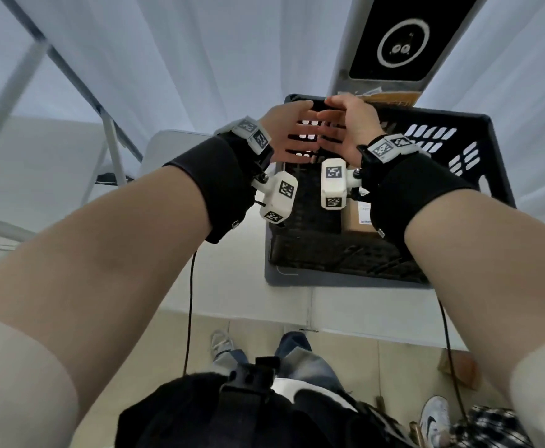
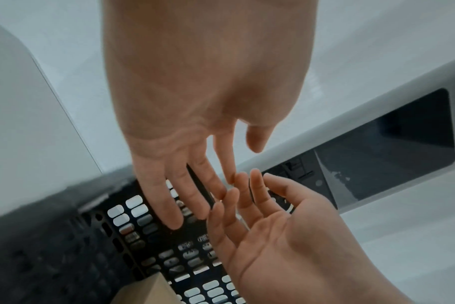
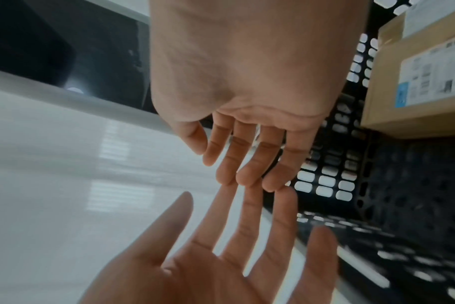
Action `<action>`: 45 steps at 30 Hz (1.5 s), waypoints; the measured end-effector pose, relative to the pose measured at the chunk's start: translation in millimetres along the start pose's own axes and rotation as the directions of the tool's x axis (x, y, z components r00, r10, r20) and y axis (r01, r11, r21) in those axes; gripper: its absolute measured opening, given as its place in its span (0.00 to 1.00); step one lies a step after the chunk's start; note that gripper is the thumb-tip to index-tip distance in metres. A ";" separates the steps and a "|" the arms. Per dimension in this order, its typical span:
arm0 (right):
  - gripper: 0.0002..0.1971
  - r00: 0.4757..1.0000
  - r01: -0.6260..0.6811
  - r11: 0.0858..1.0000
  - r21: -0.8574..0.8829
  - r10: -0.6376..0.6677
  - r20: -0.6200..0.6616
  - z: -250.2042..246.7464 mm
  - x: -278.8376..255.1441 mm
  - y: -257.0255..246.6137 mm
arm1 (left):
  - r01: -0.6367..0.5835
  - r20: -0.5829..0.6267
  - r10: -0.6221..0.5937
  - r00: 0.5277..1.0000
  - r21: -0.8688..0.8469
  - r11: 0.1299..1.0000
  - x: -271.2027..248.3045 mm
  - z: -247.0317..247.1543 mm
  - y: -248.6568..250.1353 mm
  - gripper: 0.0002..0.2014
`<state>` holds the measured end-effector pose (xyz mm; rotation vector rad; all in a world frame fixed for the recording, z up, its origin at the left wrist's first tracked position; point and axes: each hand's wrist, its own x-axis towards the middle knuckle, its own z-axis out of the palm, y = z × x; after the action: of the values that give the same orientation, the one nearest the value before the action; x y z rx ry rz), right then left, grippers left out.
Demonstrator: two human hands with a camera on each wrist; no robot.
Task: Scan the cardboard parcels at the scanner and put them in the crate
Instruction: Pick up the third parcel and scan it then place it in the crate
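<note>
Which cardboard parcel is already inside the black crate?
The labelled parcel below the right wrist, on the crate's floor; the other parcel lies beyond its far rim.

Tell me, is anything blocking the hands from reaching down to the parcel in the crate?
Nothing visible is. Both the left hand and right hand hover open and empty above the open-topped crate, and the cardboard parcel lies uncovered inside.

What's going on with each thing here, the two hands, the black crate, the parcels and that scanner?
Left hand: open, fingers straight, holding nothing, over the crate.
Right hand: open, empty, fingertips almost meeting the left hand's.
Crate: upright on the white table, open-topped.
Cardboard parcel: lying inside the crate, label up, sealed.
Scanner: standing behind the crate, ring light on; nothing held in front of it.
</note>
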<state>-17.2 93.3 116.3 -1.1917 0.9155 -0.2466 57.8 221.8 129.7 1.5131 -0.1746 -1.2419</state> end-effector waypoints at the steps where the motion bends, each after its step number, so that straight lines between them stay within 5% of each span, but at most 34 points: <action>1: 0.12 1.000 0.001 1.000 -0.001 -0.001 0.008 8.3 -5.5 -1.0 | -0.007 -0.006 0.007 1.000 0.001 1.000 -6.6 -8.0 -0.1 0.19; 9: 0.11 0.991 -0.044 0.997 -0.061 0.051 0.120 104.8 -51.1 22.1 | -0.039 -0.136 0.047 0.990 0.066 0.997 -59.8 -101.0 -17.6 0.19; 15: 0.19 0.978 -0.093 0.966 -0.240 0.135 0.161 166.5 -57.2 64.0 | 0.080 -0.294 -0.026 0.955 0.174 0.982 -69.2 -171.1 -54.8 0.14; 28: 0.17 0.904 -0.343 0.897 -0.277 0.396 0.161 224.0 -15.7 162.0 | 0.273 -0.485 -0.109 0.868 0.281 0.920 -39.0 -275.4 -145.1 0.13; 32: 0.17 0.885 -0.386 0.876 -0.290 0.440 0.152 238.1 -1.7 179.7 | 0.334 -0.579 -0.107 0.808 0.301 0.894 -32.2 -299.4 -155.9 0.11; 37: 0.20 0.862 -0.429 0.847 -0.315 0.488 0.140 253.2 11.7 201.2 | 0.472 -0.618 -0.154 0.771 0.393 0.789 -19.4 -322.0 -167.7 0.26; 45: 0.25 0.773 -0.483 0.745 -0.459 0.610 0.176 272.7 16.5 224.5 | 0.510 -0.525 -0.340 0.780 0.217 0.833 -14.7 -318.8 -180.3 0.27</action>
<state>125.7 359.1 -68.0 -1.2109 1.0159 0.6344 204.2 501.0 -57.5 2.2173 0.3150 -1.1895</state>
